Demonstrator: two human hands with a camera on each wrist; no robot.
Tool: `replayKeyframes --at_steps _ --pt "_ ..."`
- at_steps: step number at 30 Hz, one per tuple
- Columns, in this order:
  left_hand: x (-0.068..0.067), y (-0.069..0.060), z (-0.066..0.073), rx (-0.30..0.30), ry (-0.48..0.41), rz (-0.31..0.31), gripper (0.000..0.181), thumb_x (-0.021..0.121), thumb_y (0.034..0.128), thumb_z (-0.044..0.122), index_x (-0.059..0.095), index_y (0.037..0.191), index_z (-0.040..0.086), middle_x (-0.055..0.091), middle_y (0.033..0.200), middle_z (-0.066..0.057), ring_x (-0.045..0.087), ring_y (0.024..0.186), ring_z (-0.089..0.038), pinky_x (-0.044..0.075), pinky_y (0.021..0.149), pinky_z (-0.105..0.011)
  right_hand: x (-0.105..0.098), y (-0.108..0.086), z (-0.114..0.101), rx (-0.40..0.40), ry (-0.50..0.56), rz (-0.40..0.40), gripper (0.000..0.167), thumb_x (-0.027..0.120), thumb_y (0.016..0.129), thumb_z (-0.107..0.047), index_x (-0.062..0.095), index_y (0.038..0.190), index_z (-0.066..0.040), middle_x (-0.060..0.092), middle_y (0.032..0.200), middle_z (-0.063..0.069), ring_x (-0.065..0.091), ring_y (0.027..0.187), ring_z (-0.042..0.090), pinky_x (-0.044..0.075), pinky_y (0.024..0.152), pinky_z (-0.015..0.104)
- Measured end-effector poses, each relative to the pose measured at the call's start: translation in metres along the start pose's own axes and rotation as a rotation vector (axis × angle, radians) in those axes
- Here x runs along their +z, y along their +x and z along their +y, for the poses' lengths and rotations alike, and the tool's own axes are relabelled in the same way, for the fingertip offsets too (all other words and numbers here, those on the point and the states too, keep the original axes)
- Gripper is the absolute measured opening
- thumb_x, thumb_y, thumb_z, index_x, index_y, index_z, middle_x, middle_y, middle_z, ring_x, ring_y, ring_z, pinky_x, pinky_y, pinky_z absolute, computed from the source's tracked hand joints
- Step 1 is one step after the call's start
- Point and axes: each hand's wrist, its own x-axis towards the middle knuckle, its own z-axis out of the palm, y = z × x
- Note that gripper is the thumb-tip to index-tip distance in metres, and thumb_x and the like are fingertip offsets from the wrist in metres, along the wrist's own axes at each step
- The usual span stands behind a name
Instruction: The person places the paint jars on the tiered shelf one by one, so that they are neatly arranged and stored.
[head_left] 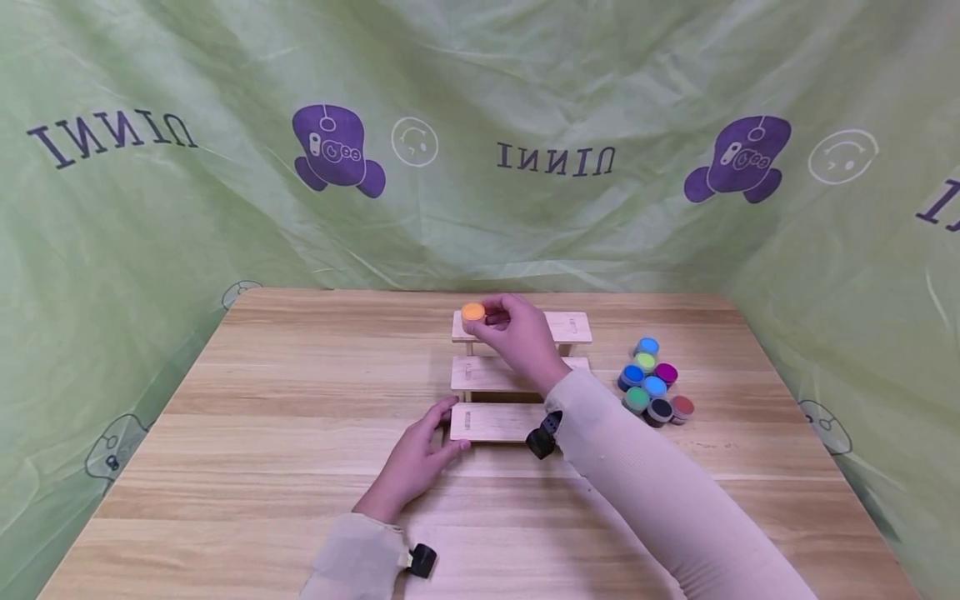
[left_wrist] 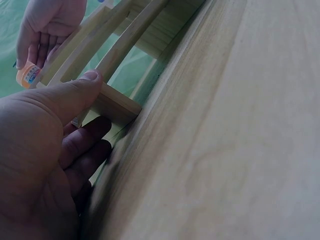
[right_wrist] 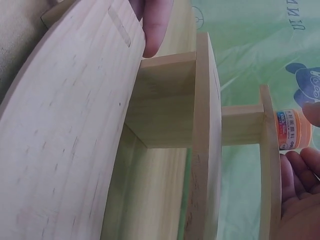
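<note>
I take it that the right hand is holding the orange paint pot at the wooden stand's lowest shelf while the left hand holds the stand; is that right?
Not quite: the right hand holds the orange paint pot at the top shelf, as the head view shows. The left hand does hold the wooden stand.

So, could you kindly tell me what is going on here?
A person's right hand holds a small, round, orange paint pot at the left end of the top step of a pale wooden three-step rack. Whether it rests there is unclear. The left hand grips the left end of the rack's bottom step. Eight other small, round pots in several colours stand grouped on the wood-grained table, right of the rack.
</note>
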Motion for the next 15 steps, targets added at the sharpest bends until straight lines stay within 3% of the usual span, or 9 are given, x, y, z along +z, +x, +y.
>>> replayKeyframes --at_steps 8,15 --pt "0.0 0.0 0.0 0.005 0.0 0.001 0.068 0.076 0.0911 0.025 0.044 0.15 0.014 0.064 0.132 -0.009 0.057 0.122 -0.024 0.036 0.111 -0.051 -0.003 -0.004 0.002 -0.019 0.005 0.016 0.044 0.081 0.086 -0.033 0.068 0.122 -0.012 0.067 0.108 -0.002 0.066 0.097 0.015 0.056 0.087 0.03" --pt "-0.001 0.0 0.0 0.007 0.013 0.003 0.068 0.076 0.0911 0.026 0.044 0.15 0.014 0.064 0.132 -0.009 0.054 0.128 -0.025 0.035 0.113 -0.052 -0.007 -0.011 0.004 0.0 0.018 0.023 0.042 0.079 0.088 -0.031 0.067 0.123 -0.011 0.067 0.113 0.001 0.065 0.102 0.018 0.055 0.091 0.033"
